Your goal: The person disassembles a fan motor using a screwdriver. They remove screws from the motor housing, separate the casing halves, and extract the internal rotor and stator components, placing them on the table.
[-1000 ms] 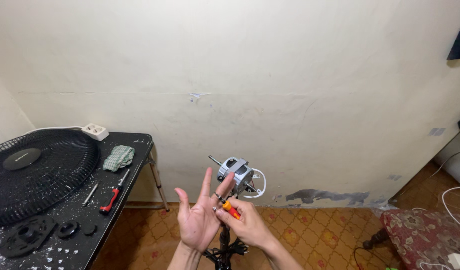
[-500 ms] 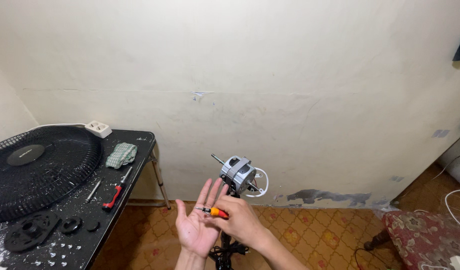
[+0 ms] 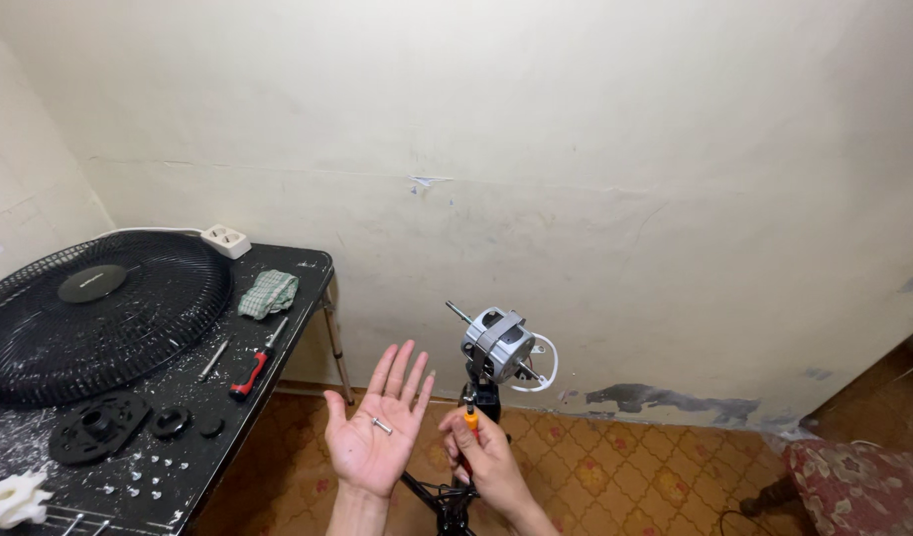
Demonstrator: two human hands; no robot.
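Note:
My left hand (image 3: pixel 377 427) is held palm up with the fingers spread, and a small metal screw (image 3: pixel 381 426) lies loose on the palm. My right hand (image 3: pixel 491 459) is closed around an orange-handled screwdriver (image 3: pixel 469 421), its tip pointing up toward the bare grey fan motor (image 3: pixel 498 343). The motor sits on top of a black stand (image 3: pixel 449 501), its shaft sticking out to the upper left and a white wire looping off its right side.
A black table (image 3: pixel 278 382) at the left carries a black fan grille (image 3: pixel 94 308), a red-handled screwdriver (image 3: pixel 250 369), a checked cloth (image 3: pixel 268 292), a white power strip (image 3: pixel 225 239), round black fan parts (image 3: pixel 99 427) and scattered screws. A patterned seat (image 3: pixel 853 486) stands at lower right.
My left hand has drawn away from the right and opened flat, showing the screw on its palm. My right hand has dropped a little with the screwdriver. The view has shifted right.

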